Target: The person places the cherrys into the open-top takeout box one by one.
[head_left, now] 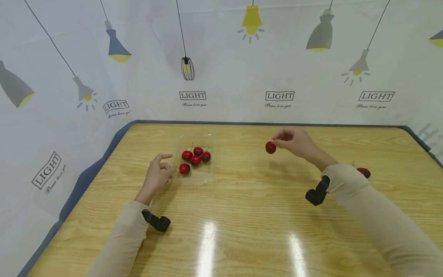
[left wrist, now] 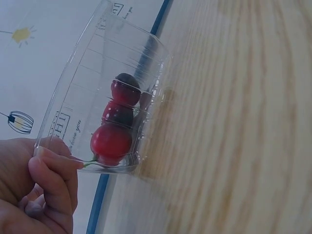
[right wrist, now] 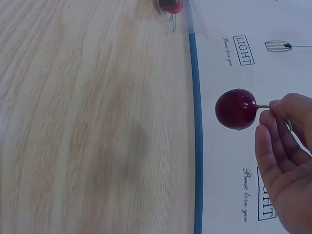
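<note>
My right hand (head_left: 294, 143) pinches a dark red cherry (right wrist: 236, 109) by its green stem, between thumb and fingers. The cherry hangs above the table, to the right of a clear plastic box (head_left: 212, 169). Several red cherries (head_left: 195, 160) lie inside the box, some with stems showing. At the near left corner of the box, my left hand (head_left: 157, 175) pinches its rim between thumb and finger. The left wrist view shows the thumb over the clear edge, close to the stem of the nearest cherry (left wrist: 111, 141).
Another cherry (head_left: 363, 172) lies on the wooden table (head_left: 249, 207) at the right, partly hidden behind my right sleeve. A white backdrop (head_left: 228, 57) printed with lamps rises beyond the table's dark blue edge. Each wrist carries a black camera mount (head_left: 316, 194).
</note>
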The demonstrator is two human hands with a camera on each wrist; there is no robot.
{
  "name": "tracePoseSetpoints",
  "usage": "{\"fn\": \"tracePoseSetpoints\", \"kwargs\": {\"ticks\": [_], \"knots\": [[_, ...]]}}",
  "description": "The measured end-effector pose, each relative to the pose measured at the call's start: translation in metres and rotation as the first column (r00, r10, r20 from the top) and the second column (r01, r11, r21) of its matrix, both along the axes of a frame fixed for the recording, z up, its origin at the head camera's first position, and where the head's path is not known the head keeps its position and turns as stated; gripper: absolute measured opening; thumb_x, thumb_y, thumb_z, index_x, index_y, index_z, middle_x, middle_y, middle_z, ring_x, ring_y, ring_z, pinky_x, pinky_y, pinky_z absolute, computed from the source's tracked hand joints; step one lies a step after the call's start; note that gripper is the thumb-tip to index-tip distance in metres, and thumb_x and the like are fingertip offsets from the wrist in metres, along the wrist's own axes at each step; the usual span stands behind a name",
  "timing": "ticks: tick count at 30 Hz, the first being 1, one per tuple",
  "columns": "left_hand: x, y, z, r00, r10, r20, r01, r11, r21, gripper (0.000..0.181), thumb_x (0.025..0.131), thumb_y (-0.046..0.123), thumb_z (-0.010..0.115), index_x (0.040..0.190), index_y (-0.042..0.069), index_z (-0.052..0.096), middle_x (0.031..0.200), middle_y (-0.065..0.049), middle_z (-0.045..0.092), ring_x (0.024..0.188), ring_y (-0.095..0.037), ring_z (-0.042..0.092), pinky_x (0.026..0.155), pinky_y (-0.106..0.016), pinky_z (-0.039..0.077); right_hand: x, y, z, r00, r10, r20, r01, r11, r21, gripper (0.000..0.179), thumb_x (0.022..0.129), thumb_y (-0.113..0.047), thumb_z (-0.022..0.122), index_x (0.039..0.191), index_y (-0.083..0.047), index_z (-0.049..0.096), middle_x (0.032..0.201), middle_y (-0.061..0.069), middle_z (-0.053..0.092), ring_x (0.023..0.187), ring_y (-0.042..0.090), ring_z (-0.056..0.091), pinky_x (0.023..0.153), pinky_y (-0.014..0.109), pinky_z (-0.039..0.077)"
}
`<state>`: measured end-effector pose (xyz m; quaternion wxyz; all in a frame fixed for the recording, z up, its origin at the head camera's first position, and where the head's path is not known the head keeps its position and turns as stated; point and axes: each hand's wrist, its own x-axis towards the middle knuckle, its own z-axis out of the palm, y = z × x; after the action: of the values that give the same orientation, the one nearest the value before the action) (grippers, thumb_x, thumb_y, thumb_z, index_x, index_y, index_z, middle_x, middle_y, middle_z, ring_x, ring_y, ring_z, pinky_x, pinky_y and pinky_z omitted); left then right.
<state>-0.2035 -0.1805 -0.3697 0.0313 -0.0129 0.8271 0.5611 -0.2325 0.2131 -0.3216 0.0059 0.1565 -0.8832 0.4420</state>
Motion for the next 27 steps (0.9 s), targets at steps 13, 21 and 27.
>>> {"fn": "tracePoseSetpoints", "kwargs": {"ticks": [13, 21, 27], "knots": [[0.0, 0.0, -0.001, 1.0, -0.001, -0.016, 0.001, 1.0, -0.025, 0.047, 0.082, -0.003, 0.048, 0.128, 0.0, 0.036, 0.062, -0.003, 0.044, 0.042, -0.009, 0.041, 0.04, -0.022, 0.036, -0.006, -0.027, 0.003, 0.998, 0.06, 0.001, -0.06, 0.995, -0.077, 0.018, 0.084, -0.014, 0.06, 0.093, 0.002, 0.06, 0.086, 0.012, 0.059, 0.075, 0.016, 0.057, 0.064, 0.024, 0.047], [0.0, 0.0, -0.001, 1.0, 0.001, -0.013, -0.001, 1.0, -0.022, 0.047, 0.082, -0.003, 0.049, 0.127, 0.001, 0.036, 0.062, -0.003, 0.044, 0.042, -0.01, 0.041, 0.04, -0.021, 0.036, -0.01, -0.047, 0.007, 0.997, 0.079, 0.009, -0.078, 0.991, -0.113, 0.017, 0.084, -0.013, 0.059, 0.092, 0.001, 0.06, 0.087, 0.012, 0.06, 0.077, 0.019, 0.058, 0.067, 0.027, 0.047], [0.0, 0.0, -0.001, 1.0, 0.0, -0.022, 0.0, 1.0, -0.024, 0.047, 0.082, -0.003, 0.049, 0.127, 0.001, 0.036, 0.062, -0.003, 0.044, 0.041, -0.01, 0.04, 0.04, -0.021, 0.035, -0.011, -0.062, 0.008, 0.994, 0.103, 0.033, -0.096, 0.982, -0.16, 0.017, 0.085, -0.013, 0.059, 0.094, 0.002, 0.059, 0.09, 0.013, 0.059, 0.081, 0.024, 0.058, 0.07, 0.028, 0.047]]}}
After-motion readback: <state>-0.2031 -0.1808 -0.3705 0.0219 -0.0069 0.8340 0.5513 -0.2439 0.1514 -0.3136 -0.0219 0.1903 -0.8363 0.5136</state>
